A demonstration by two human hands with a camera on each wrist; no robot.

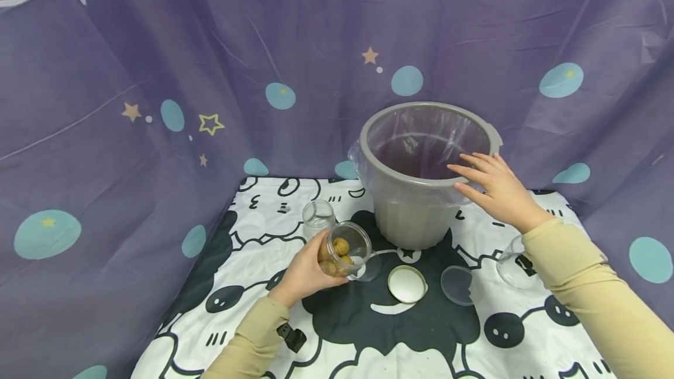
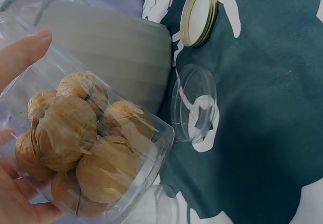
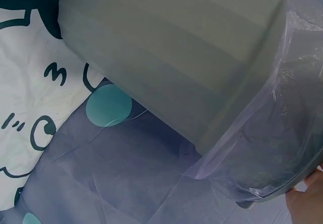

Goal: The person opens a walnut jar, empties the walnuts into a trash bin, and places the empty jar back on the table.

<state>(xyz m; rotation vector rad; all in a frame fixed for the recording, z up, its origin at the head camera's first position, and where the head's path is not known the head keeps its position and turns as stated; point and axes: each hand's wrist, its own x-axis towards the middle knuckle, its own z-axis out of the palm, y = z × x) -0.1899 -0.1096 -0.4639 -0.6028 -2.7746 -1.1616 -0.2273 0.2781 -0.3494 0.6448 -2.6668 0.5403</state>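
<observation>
My left hand (image 1: 308, 271) grips a clear jar (image 1: 360, 238), tilted, its mouth turned up toward the head view. Several walnuts (image 2: 65, 128) lie inside, seen through the wall in the left wrist view. My right hand (image 1: 497, 189) is at the right front rim of a grey trash bin (image 1: 416, 227), fingers spread and straight. A see-through bag (image 1: 363, 157) lines the bin and folds over its rim. In the right wrist view, part of that hand (image 3: 309, 199) shows beside the rim; whether it presses on the rim I cannot tell.
Behind the left hand stands another clear jar (image 1: 317, 215). A white lid with a gold edge (image 1: 407, 284) lies before the bin, between two clear lids (image 1: 457, 285). Near the right sleeve is a clear container (image 1: 511, 271). A purple curtain (image 1: 316, 45) hangs behind.
</observation>
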